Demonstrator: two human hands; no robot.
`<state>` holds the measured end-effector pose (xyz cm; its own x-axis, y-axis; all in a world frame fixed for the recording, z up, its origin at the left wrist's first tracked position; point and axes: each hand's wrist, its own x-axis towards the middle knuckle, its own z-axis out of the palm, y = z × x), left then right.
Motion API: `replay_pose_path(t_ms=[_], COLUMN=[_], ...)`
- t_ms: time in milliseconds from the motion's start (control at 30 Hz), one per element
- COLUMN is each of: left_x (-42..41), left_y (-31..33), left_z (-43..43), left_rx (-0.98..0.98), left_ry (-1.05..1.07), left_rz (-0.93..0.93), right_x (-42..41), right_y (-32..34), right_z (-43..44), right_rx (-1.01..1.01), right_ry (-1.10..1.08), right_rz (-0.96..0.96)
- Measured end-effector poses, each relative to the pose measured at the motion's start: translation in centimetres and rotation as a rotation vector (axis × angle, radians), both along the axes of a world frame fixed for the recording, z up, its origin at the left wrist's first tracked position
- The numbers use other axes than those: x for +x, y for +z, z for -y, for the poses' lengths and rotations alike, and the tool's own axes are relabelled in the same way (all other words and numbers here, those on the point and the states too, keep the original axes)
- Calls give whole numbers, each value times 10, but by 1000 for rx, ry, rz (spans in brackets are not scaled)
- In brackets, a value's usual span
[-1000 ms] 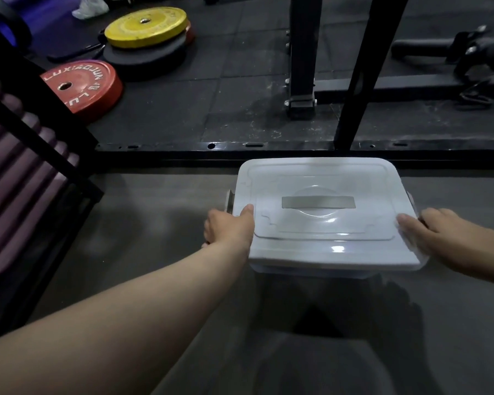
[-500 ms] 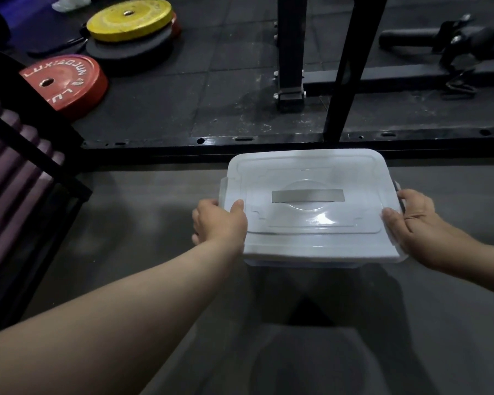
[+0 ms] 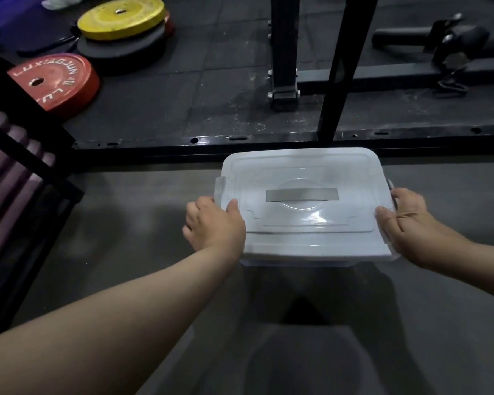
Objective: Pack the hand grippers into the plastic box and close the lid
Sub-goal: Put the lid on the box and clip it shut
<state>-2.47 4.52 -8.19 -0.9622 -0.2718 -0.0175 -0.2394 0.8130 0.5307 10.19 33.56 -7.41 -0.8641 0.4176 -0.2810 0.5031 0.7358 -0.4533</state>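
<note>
Head view: left hand (image 3: pixel 211 226) and right hand (image 3: pixel 405 220) have closed round the plastic box (image 3: pixel 297 262) (lid (image 3: pixel 303 178) on).

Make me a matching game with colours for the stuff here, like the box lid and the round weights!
Things:
1 box lid
2 plate with letters
3 top plate of the stack
4 strip on the lid

Colours:
A yellow
B grey
C white
D red

Pairs: 1-C, 2-D, 3-A, 4-B.
</note>
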Motion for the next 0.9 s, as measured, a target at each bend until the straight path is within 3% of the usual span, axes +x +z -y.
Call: replay_pose_path(t_ms=[333, 433, 600, 900], left_x=[1, 2, 0, 10], left_y=[-2, -2, -3, 6], left_z=[-5, -7, -14, -39], left_rx=[-128, -237, -461, -444], left_ry=[-92, -250, -739, -890], left_rz=[-43, -101, -74, 18], right_x=[-2, -4, -8, -6], right_y=[-1, 2, 4, 4], right_z=[1, 4, 8, 15], right_rx=[-51, -46, -45, -36], right_ry=[-32, -37, -79, -100], right_rz=[-24, -8, 10, -92])
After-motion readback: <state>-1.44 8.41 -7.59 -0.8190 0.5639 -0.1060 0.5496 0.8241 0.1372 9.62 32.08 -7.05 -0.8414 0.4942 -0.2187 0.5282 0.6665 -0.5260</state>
